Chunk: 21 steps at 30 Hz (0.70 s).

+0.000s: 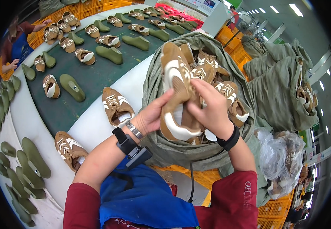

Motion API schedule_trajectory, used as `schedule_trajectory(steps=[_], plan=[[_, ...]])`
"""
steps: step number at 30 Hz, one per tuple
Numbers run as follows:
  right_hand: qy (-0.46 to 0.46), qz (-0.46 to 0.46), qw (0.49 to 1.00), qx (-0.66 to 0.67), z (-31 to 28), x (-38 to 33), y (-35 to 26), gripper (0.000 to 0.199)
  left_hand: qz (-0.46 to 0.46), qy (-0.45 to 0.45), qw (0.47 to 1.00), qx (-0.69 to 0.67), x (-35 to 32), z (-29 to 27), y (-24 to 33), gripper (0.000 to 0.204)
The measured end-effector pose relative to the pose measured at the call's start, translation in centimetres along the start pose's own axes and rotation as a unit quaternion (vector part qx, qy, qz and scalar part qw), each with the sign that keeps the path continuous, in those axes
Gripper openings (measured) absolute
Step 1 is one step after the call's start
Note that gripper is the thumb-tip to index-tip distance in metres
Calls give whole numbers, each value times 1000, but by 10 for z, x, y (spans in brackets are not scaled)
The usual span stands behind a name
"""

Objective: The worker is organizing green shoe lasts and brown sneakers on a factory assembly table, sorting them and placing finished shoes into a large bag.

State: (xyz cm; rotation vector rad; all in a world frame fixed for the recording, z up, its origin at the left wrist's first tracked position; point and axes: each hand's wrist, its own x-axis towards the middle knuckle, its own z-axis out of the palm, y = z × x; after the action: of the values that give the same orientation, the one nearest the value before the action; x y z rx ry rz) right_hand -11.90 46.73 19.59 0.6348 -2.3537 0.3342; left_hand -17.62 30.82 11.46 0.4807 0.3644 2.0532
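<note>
Both hands hold a brown sneaker (pixel 172 57) with white side panels, its toe pointing away and its heel toward me. My left hand (pixel 153 113) grips its left side, thumb along the edge. My right hand (pixel 210 107) closes on the lace area at the right side, fingertips near the opening. The fingers of the left hand under the shoe are hidden. Beneath it, a grey-green cloth-lined bin (pixel 152 86) holds several similar sneakers (pixel 227 90). Two more sneakers, one beside my left wrist (pixel 116 103) and one by my left forearm (pixel 69 149), rest on the white table edge.
A green conveyor (pixel 93 78) carries sneakers and green shoe lasts (pixel 72 87). More lasts (pixel 36 157) lie at the left. Another person (pixel 18 44) stands beyond the conveyor. Covered shoe loads (pixel 280 87), a plastic-wrapped bundle (pixel 281 156) and orange crates (pixel 274 210) stand to the right.
</note>
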Motion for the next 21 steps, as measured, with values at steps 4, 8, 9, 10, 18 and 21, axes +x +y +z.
schedule_trajectory(steps=[4,8,9,10,18,21], plan=[[88,33,995,29,-1,13,-17,33,32,-5,999,-40,-11,-1,-3,50],[114,54,980,154,7,26,-37,31,82,31,996,2,-33,11,13,60],[93,51,982,156,7,30,-42,30,100,14,995,0,-42,13,19,63],[60,72,979,183,5,34,-51,31,95,-7,995,2,-54,14,25,69],[-36,-162,971,170,41,78,-144,43,293,131,947,16,-166,35,56,51],[-100,-267,957,55,63,91,-198,56,319,248,913,46,-223,30,52,47]])
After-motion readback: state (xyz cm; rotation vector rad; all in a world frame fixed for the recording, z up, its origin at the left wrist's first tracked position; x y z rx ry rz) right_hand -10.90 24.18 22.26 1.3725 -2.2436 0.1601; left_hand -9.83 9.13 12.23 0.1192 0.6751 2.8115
